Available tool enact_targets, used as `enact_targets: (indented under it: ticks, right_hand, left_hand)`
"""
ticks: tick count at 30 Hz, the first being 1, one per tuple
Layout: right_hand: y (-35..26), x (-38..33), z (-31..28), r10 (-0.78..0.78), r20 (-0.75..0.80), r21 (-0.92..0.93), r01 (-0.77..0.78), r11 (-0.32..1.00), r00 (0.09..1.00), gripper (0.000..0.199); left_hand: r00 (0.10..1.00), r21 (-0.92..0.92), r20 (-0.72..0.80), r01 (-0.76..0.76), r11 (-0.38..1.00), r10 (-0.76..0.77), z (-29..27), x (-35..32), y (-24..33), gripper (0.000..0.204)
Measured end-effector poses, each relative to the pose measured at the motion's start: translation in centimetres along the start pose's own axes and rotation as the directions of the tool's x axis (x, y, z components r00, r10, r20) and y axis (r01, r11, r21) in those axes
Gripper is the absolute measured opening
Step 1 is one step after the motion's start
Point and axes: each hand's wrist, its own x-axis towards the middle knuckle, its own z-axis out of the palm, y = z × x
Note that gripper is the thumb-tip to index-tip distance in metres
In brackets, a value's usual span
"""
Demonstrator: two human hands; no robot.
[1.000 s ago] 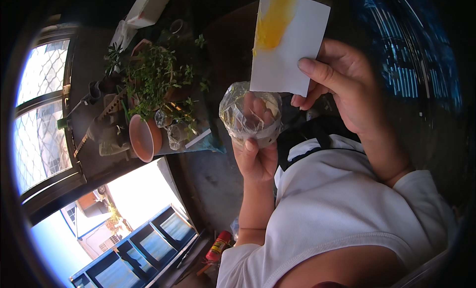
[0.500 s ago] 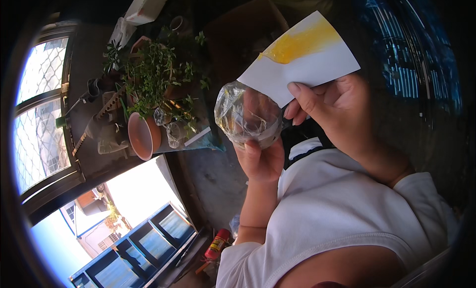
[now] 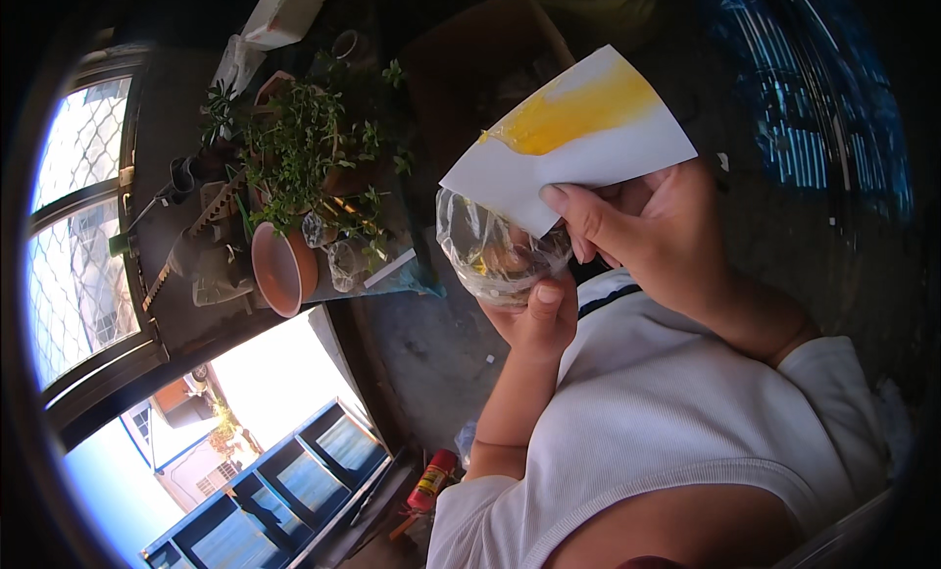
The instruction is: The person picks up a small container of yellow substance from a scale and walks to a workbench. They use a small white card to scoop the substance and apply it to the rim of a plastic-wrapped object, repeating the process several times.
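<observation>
My left hand (image 3: 537, 317) cups a round clear container wrapped in crinkled plastic film (image 3: 485, 250) from below; something yellowish shows through its side. My right hand (image 3: 642, 216) pinches the lower corner of a white paper card (image 3: 627, 143) between thumb and fingers. A wet-looking yellow smear (image 3: 564, 113) runs across the card's upper part. The card is tilted over the container and hides part of its top, so I cannot tell whether they touch.
To the left, leafy green plants (image 3: 294, 143) stand on a dark table with a pinkish round pot (image 3: 284, 268) and a saw (image 3: 201, 226). A barred window (image 3: 83, 226) is beyond them. A red bottle (image 3: 431, 479) lies low, and a cardboard box (image 3: 480, 49) stands at the back.
The card has moved left and slightly down, covering more of the container's top. My left hand and the container have shifted a little right and down.
</observation>
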Motion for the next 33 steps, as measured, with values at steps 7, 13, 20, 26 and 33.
enact_targets:
  ticks: [7, 13, 20, 26, 33]
  right_hand:
    - [-0.8, 1.9, -2.4, -0.093, 0.017, 0.017, 0.092, 0.996, 0.996, 0.016]
    - [-0.4, 1.9, -3.4, -0.077, 0.054, -0.095, 0.082, 0.992, 0.996, 0.019]
    - [-0.5, 1.4, -2.9, -0.067, 0.039, -0.095, 0.070, 0.993, 0.997, 0.020]
    - [-0.3, 1.3, -2.5, -0.147, 0.080, -0.131, 0.157, 0.979, 0.986, 0.015]
    - [-0.8, 1.1, -2.7, -0.083, 0.128, -0.207, 0.109, 0.972, 0.988, 0.015]
  left_hand:
    - [0.991, -0.096, 0.054, 0.125, 0.987, -0.120, 0.0, 1.0, 1.0, 0.091]
    - [0.965, -0.181, 0.172, 0.228, 0.957, -0.198, -1.0, 1.2, 2.0, 0.103]
    - [0.952, -0.180, 0.095, 0.304, 0.936, -0.291, -0.2, 1.1, 2.6, 0.118]
    - [0.960, -0.102, 0.119, 0.266, 0.959, -0.254, 0.5, 1.4, 2.6, 0.116]
    - [0.976, -0.187, 0.079, 0.216, 0.958, -0.204, -0.6, 0.7, 2.1, 0.103]
